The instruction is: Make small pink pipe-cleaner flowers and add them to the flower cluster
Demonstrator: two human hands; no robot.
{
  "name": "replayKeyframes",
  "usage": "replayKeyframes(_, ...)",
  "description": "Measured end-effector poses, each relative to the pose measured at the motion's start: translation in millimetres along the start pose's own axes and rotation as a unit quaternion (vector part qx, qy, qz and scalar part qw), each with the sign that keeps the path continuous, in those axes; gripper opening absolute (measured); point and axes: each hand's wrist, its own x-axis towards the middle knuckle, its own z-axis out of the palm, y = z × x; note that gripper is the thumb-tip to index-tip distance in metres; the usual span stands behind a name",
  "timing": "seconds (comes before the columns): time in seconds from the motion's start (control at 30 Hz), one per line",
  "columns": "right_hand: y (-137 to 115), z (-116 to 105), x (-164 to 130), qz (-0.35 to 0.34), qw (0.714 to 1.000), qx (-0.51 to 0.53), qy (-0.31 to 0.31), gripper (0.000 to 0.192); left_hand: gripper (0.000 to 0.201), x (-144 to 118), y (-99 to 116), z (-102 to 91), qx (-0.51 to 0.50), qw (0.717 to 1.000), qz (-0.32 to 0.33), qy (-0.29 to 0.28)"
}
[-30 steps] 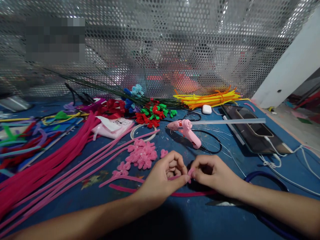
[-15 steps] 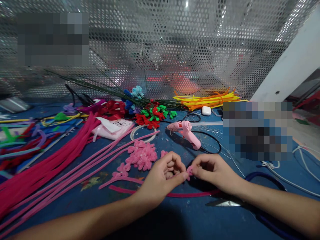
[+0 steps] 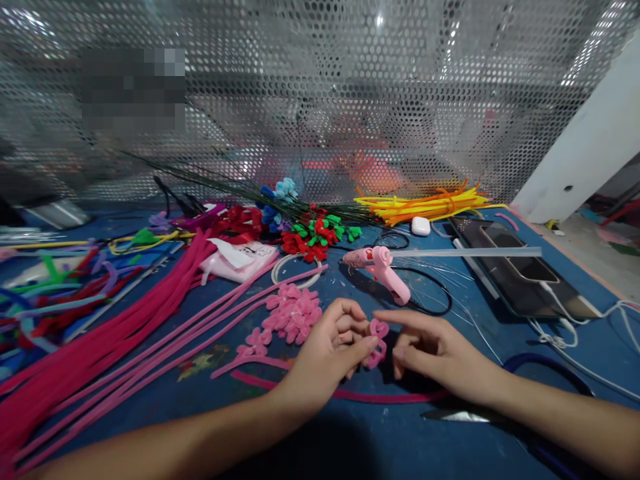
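Note:
My left hand (image 3: 327,357) pinches a small pink pipe-cleaner piece (image 3: 376,341) bent into loops, held just above the blue table (image 3: 350,440). My right hand (image 3: 435,353) sits beside it, its index finger stretched out and touching the top of the pink piece. A pile of finished pink pipe-cleaner flowers (image 3: 293,313) lies just left of my left hand. A dark pink pipe cleaner (image 3: 350,395) runs flat on the table under both hands.
A pink glue gun (image 3: 383,267) with a clear glue stick lies behind my hands. Long pink pipe cleaners (image 3: 125,340) spread to the left. Yellow and orange pipe cleaners (image 3: 420,203), a tablet with a phone (image 3: 520,273), scissors (image 3: 465,417) and a perforated metal screen (image 3: 320,100) are around.
My right hand has loosened its pinch and its index finger now points out over the pink piece, whose loops have come into view. The view shifted slightly.

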Motion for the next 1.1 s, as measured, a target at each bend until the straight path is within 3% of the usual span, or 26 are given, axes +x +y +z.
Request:
replayKeyframes(0.43,1.7,-0.2,-2.2,-0.011,0.996,-0.089,0.0,0.055,0.036,0.0,-2.2,-2.3,-0.021,1.0,0.005,0.009)
replayKeyframes(0.93,1.4,-0.4,-2.3,0.003,0.998,-0.07,0.009,0.05,0.037,-0.1,-1.6,-3.4,-0.05,0.998,0.01,0.022)
replayKeyframes(1.1,-0.9,0.4,-3.9,0.008,0.996,-0.094,0.005,0.05,0.035,-1.1,0.0,-1.0,-0.034,0.999,-0.001,0.002)
